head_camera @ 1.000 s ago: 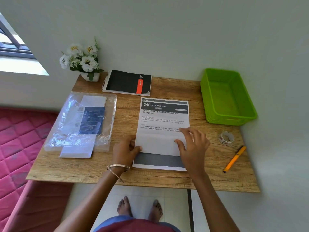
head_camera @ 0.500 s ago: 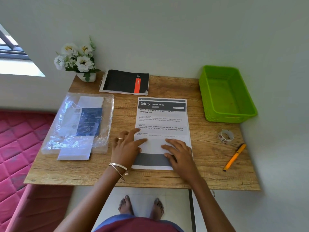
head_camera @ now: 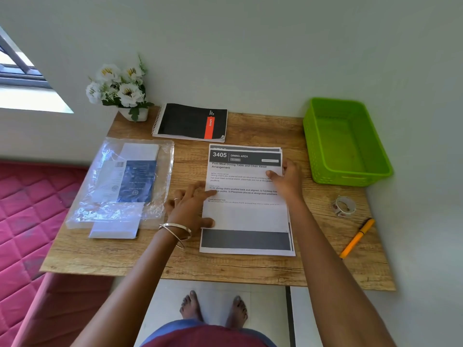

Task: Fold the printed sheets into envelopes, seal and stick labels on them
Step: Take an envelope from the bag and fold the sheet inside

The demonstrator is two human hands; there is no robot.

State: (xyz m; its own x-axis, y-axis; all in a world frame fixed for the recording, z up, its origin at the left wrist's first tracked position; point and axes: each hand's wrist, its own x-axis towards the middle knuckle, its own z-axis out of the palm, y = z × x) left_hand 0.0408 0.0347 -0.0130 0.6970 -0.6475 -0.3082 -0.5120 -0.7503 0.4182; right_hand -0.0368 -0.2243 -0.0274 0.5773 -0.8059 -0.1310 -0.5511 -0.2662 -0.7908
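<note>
Both my arms reach forward, bare to the wrist. My left hand lies flat, fingers spread and straight, thumb stretched out low, bangles at the wrist. My right hand is farther out, fingers loosely extended, palm down.

small print on top sheet unreadable, lower sheets mostly covered, envelopes blurred behind plastic bag
</note>
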